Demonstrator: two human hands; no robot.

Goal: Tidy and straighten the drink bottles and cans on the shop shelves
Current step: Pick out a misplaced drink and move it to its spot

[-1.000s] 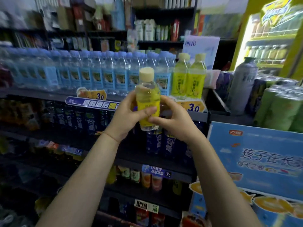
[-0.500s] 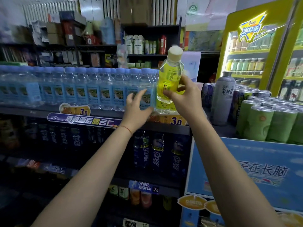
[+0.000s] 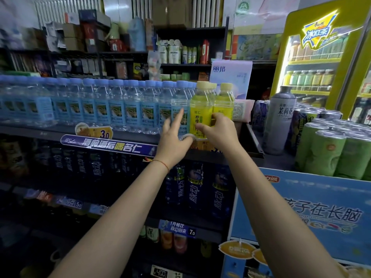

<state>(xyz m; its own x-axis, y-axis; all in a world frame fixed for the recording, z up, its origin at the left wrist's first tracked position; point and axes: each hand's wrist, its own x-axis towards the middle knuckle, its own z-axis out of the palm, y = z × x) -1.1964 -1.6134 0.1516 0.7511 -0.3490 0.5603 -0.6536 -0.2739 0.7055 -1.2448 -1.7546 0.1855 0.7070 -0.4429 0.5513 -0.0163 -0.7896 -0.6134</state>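
Your right hand [image 3: 217, 130] has its fingers curled round the lower part of the front lemon drink bottle [image 3: 200, 111], thumb to the left of the label, gripping it. The bottle stands on the top shelf [image 3: 50, 130] at the right-hand end of the row, base on the shelf board just above the yellow price tag [image 3: 202, 144]. Its long axis runs straight up and down, pale yellow cap on top, and the printed label faces you. It is filled with clear yellow liquid nearly to the neck.

A second lemon drink bottle [image 3: 224, 103] stands upright just beside it on the right, touching or almost touching; more yellow caps show behind the pair.

Your left hand [image 3: 173, 141] is spread, fingers straight and apart, holding nothing. Its index fingertip reaches up against the nearest water bottle [image 3: 179, 109], which stands immediately left of the lemon bottle.

The water bottles [image 3: 96, 106] fill the shelf leftwards in a tight row, all upright, blue caps up, blue labels forward, clear water inside.

On the shelf below stand dark blue drink bottles [image 3: 195, 189], upright, labels to the front. To your right, green cans [image 3: 329, 151] are packed upright on a display stand, with a tall grey jasmine tea bottle [image 3: 280, 121] near them. A lit yellow drinks fridge [image 3: 313, 63] holds further bottles on its racks.
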